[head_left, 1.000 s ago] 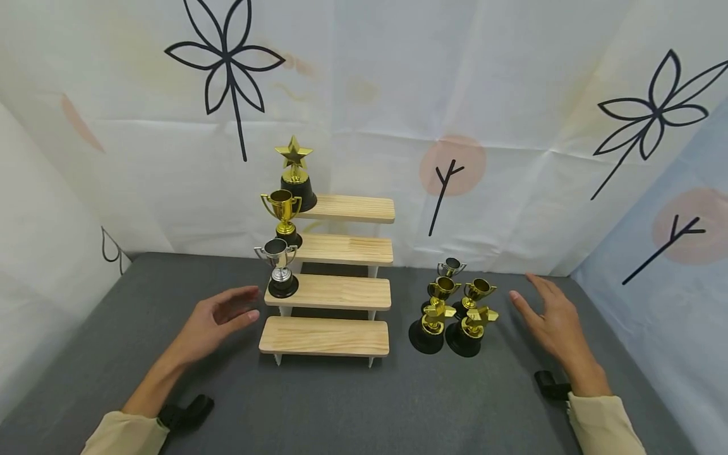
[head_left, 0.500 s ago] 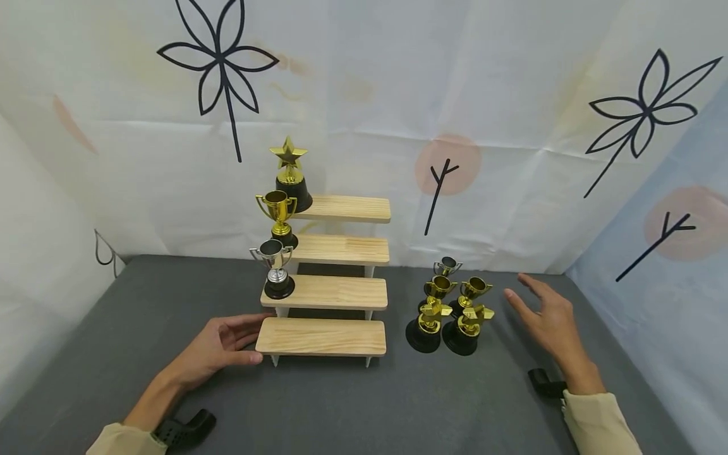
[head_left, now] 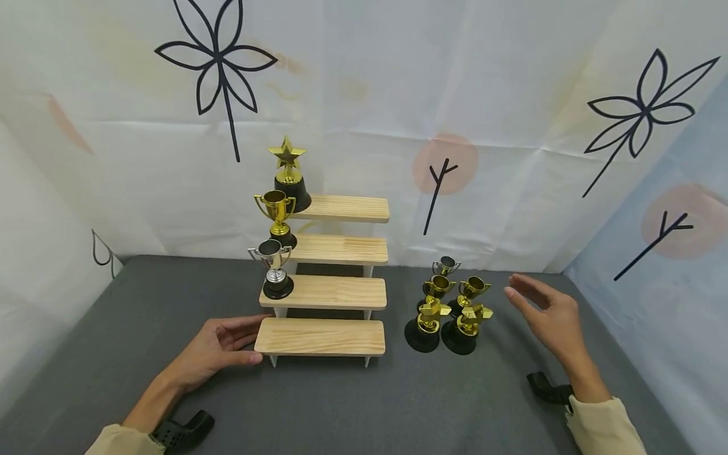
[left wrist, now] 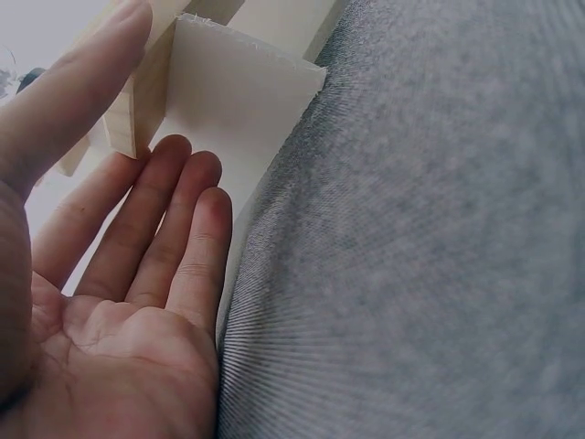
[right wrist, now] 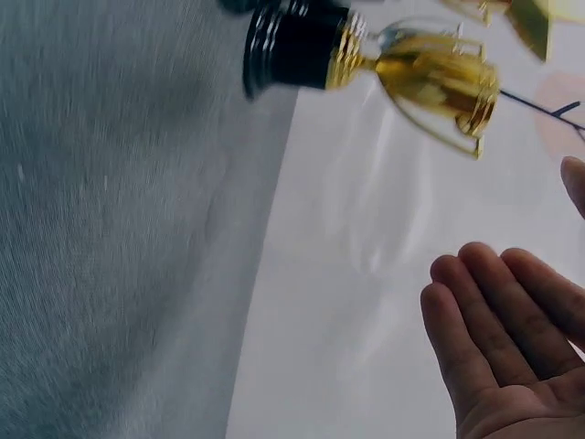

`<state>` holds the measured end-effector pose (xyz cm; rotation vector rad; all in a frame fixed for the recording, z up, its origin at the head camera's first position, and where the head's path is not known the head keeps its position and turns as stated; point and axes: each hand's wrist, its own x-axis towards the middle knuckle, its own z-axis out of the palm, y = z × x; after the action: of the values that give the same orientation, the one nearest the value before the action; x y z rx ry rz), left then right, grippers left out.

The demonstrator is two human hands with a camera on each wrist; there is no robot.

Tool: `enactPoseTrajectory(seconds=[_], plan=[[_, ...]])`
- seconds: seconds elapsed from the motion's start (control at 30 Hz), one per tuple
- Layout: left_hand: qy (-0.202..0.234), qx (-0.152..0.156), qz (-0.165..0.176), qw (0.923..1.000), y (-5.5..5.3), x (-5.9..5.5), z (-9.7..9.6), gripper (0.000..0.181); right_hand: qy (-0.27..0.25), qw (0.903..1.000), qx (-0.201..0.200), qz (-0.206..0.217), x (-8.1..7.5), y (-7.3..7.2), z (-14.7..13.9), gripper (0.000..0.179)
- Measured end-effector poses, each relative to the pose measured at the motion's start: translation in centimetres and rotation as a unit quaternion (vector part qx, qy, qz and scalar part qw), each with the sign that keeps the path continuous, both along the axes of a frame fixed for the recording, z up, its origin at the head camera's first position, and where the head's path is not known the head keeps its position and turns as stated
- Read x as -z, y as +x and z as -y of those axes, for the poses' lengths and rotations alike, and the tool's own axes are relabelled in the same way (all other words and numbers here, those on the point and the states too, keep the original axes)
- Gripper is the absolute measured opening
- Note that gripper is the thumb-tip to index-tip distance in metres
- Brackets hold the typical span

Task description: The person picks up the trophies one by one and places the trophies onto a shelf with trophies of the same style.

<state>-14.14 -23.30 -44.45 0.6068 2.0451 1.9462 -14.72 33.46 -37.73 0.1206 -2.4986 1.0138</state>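
My left hand (head_left: 207,354) is at the left end of the lowest step of a four-tier wooden display stand (head_left: 320,336). In the left wrist view its fingers (left wrist: 169,219) lie nearly straight, tips right at the step's end and the white support (left wrist: 233,101). On the upper tiers' left ends stand a gold star trophy (head_left: 288,180), a gold cup trophy (head_left: 277,212) and a silver cup trophy (head_left: 275,272). My right hand (head_left: 554,319), relaxed and holding nothing, hovers right of a group of trophies. A gold cup trophy (right wrist: 430,78) from that group shows in the right wrist view.
The group on the grey table (head_left: 432,404) has two star trophies (head_left: 425,328) in front, gold cups (head_left: 473,289) behind and a silver cup (head_left: 447,265) at the back. A patterned white cloth wall (head_left: 364,95) rises behind, with side walls left and right.
My left hand has come down from beside the third tier to the left end of the lowest step. The right hand has stayed near the trophy group, turning slightly. The view has shifted a little.
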Motion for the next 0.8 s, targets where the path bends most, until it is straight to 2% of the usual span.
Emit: enactPoseTrajectory(seconds=[0.07, 0.2, 0.37, 0.47, 0.6, 0.8], plan=[[-0.001, -0.003, 0.002, 1.0, 0.0, 0.0, 0.0, 0.068, -0.009, 0.9997, -0.023, 0.006, -0.2, 0.4, 0.1, 0.039], [-0.005, -0.01, 0.004, 0.9999, 0.0, 0.0, 0.0, 0.069, -0.062, 0.9944, -0.073, 0.044, -0.5, 1.0, 0.3, 0.036], [-0.011, -0.017, 0.005, 0.9998, -0.1, 0.1, 0.0, 0.069, -0.133, 0.9722, -0.17, 0.091, -0.4, 1.3, 0.6, 0.039], [-0.013, -0.02, 0.005, 0.9997, -0.1, 0.1, 0.1, 0.07, -0.15, 0.9595, -0.211, 0.111, 0.1, 1.2, 0.6, 0.042], [-0.013, -0.021, 0.005, 0.9997, 0.0, 0.1, 0.2, 0.07, -0.14, 0.9556, -0.227, 0.126, 0.9, 1.0, 0.6, 0.048], [-0.014, -0.019, 0.002, 0.9997, 0.0, -0.1, 0.1, 0.069, -0.139, 0.9554, -0.214, 0.148, 1.9, 0.8, 0.9, 0.056]])
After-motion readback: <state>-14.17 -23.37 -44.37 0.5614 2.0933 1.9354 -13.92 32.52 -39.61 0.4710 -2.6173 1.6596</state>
